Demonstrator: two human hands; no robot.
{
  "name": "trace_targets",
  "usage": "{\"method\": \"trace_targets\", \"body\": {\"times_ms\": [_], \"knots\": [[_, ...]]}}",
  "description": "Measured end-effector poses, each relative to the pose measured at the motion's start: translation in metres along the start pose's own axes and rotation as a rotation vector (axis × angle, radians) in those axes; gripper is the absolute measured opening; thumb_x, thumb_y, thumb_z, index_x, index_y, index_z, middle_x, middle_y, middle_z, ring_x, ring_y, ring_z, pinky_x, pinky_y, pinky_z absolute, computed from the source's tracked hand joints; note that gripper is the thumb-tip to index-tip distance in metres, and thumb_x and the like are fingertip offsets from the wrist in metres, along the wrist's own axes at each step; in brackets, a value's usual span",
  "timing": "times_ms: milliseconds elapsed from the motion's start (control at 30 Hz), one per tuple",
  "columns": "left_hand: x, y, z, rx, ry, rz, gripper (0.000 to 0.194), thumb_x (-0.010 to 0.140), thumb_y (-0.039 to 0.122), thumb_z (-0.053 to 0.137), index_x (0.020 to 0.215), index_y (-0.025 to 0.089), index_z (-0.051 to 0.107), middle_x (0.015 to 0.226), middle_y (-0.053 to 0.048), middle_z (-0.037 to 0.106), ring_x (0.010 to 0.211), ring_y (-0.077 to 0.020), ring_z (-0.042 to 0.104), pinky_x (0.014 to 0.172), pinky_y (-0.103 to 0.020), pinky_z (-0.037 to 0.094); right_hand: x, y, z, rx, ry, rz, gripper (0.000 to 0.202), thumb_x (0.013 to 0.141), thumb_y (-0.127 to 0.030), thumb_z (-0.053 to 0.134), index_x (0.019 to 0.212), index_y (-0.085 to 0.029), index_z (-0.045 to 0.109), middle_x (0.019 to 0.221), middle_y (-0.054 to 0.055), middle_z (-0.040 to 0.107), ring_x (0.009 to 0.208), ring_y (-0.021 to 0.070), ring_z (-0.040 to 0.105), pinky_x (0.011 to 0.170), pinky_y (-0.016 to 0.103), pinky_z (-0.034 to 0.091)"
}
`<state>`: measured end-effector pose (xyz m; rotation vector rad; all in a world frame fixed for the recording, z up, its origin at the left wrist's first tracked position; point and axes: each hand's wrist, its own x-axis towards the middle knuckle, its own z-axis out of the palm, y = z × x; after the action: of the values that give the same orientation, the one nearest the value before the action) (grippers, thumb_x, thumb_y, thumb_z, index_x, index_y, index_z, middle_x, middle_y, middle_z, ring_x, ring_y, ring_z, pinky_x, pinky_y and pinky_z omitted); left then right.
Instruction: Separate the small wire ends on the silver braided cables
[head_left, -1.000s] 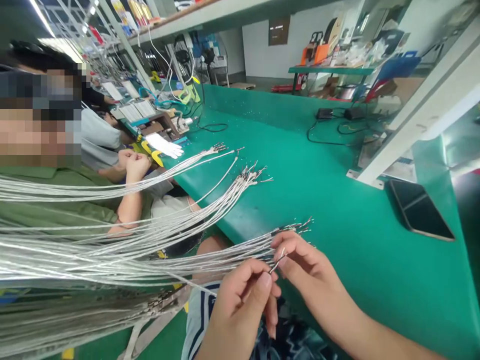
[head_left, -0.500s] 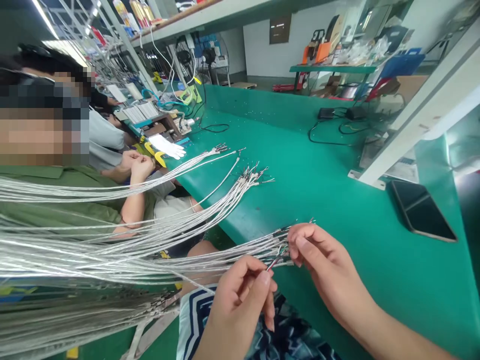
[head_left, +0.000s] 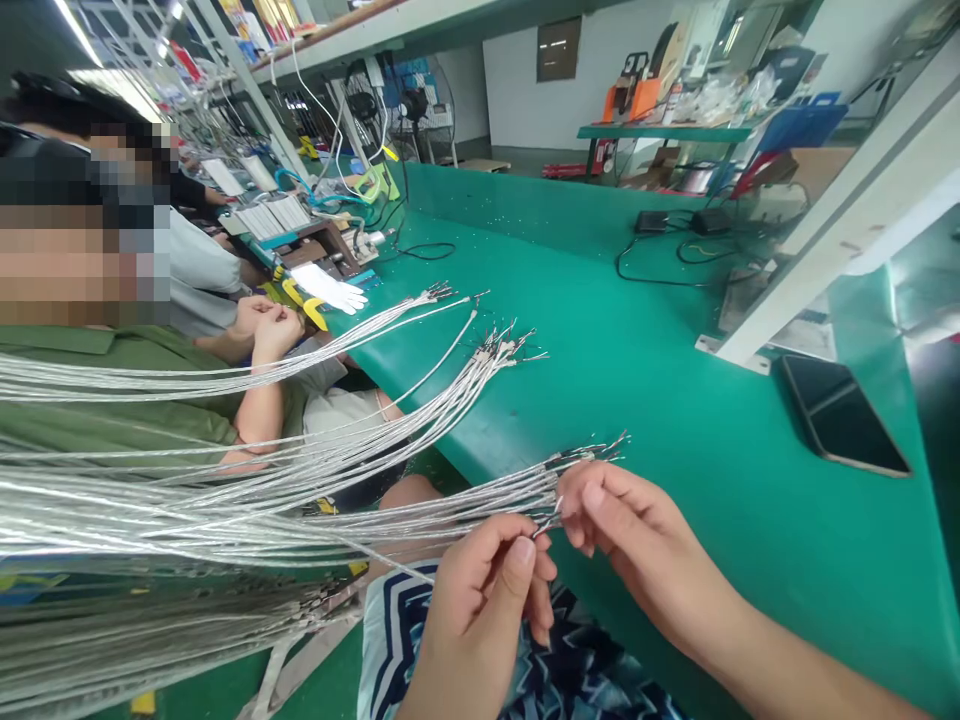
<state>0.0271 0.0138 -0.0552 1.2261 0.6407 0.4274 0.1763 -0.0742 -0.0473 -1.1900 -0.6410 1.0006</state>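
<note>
Between thumb and fingers, my left hand pinches a braided cable close to its end. Thin colored wires fan out from that end toward my right hand, whose thumb and fingertips are closed at their tips; the exact contact is partly hidden by the fingers. Right behind both hands lies a bundle of silvery-white cables, its stripped ends resting on the green table. Farther back, a second cable bundle and a third bundle reach over the table edge from the left.
A phone lies right on the green tabletop, near a white metal post. Black adapters with cords sit behind. At left, a co-worker in a green shirt sits close; a white glove lies by the table edge.
My right hand has shifted slightly left and down, nearer my left hand, its fingertips meeting the thin wires. The left hand keeps its pinch on the cable. The view has shifted slightly.
</note>
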Motion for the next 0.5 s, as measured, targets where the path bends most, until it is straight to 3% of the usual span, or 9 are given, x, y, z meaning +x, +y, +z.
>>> {"method": "trace_targets", "body": {"times_ms": [67,167,333,500], "knots": [[-0.0001,-0.0018,-0.0013,0.020,-0.004,0.003,0.029,0.101,0.042,0.057,0.095,0.015,0.067,0.074,-0.001,0.064,0.050,-0.0098,0.058,0.050,-0.021,0.048,0.0016,0.0007,-0.0011,0.079,0.001,0.066,0.038,0.106,-0.047,0.049,0.088,-0.018,0.067,0.077,0.002,0.057,0.071,0.0149,0.050,0.065,0.027,0.040],[-0.0008,-0.0038,-0.0036,0.020,-0.015,-0.024,0.031,0.102,0.043,0.054,0.097,0.015,0.067,0.073,-0.001,0.064,0.048,-0.0108,0.059,0.048,-0.022,0.049,0.0042,0.0031,-0.0021,0.034,-0.016,0.061,0.026,0.101,-0.042,0.061,0.094,-0.019,0.069,0.080,0.002,0.059,0.071,0.0151,0.051,0.064,0.027,0.041],[-0.0026,-0.0047,-0.0046,-0.020,-0.032,-0.052,0.033,0.103,0.045,0.053,0.093,0.016,0.064,0.065,0.002,0.059,0.041,-0.0081,0.054,0.041,-0.018,0.042,0.0014,0.0042,-0.0015,-0.353,-0.085,-0.259,0.005,0.096,-0.028,0.069,0.098,-0.024,0.071,0.096,0.005,0.063,0.087,0.0204,0.062,0.075,0.033,0.050],[-0.0027,-0.0052,-0.0031,0.019,-0.062,-0.012,0.035,0.101,0.048,0.055,0.089,0.016,0.064,0.054,0.004,0.055,0.040,-0.0083,0.051,0.042,-0.017,0.041,-0.0045,0.0057,-0.0002,-0.662,-0.064,-0.474,0.007,0.095,-0.019,0.068,0.100,-0.024,0.067,0.099,0.005,0.065,0.084,0.0181,0.064,0.071,0.031,0.052]]}}
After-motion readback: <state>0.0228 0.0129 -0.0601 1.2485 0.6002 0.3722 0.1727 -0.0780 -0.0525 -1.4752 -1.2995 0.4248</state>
